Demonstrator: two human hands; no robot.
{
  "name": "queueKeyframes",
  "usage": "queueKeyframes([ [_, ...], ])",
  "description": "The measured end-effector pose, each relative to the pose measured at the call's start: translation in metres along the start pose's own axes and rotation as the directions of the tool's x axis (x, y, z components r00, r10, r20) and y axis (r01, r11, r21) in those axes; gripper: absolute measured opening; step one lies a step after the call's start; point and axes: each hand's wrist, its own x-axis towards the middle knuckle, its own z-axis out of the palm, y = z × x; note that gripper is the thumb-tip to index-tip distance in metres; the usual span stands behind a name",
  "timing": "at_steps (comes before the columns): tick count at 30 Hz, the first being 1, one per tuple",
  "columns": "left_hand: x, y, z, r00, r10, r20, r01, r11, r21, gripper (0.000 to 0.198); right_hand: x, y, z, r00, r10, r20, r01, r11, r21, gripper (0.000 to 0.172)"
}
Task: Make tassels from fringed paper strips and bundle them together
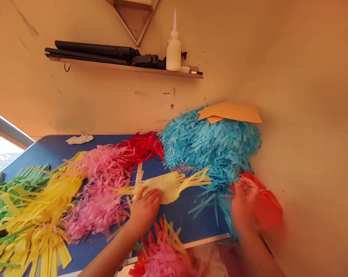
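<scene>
A pale yellow paper sheet, cut into thin strips at both ends, lies on the blue table. Pressing on its left part is my left hand, palm down with its fingers laid flat. My right hand is raised at the table's right side, in front of red paper, its fingers curled in. Motion blurs it, and whatever is between those fingers cannot be made out. A big heap of blue shredded paper sits just behind. Close to my body is a pink, red and yellow fringed bunch.
Pink, yellow, green and red fringed paper cover the table's left and back. Orange paper tops the blue heap. Above, a wall shelf bears a glue bottle and black gear.
</scene>
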Motion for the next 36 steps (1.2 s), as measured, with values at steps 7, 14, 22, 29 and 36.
queueKeyframes([
  [7,-0.011,0.005,0.014,0.976,-0.064,0.209,0.07,0.997,-0.022,0.032,-0.07,0.007,0.079,0.248,-0.373,0.894,0.823,0.568,0.009,0.016],
  [14,-0.022,-0.005,-0.027,0.954,-0.192,0.231,0.154,0.973,0.172,0.045,-0.053,0.03,0.08,0.249,-0.425,0.87,0.801,0.595,0.061,0.012],
  [22,-0.001,0.002,0.009,0.834,-0.203,0.513,0.324,0.933,-0.158,0.024,-0.048,0.023,0.078,0.354,-0.16,0.921,0.6,0.795,-0.092,0.014],
  [29,0.006,-0.017,0.023,0.759,-0.365,0.538,0.456,0.889,-0.039,0.031,-0.047,0.031,0.097,0.595,0.005,0.804,0.519,0.761,-0.389,0.025],
  [36,0.01,-0.02,0.036,0.754,-0.418,0.507,0.467,0.884,0.035,0.032,-0.049,0.033,0.104,0.638,-0.015,0.77,0.534,0.729,-0.428,0.02],
])
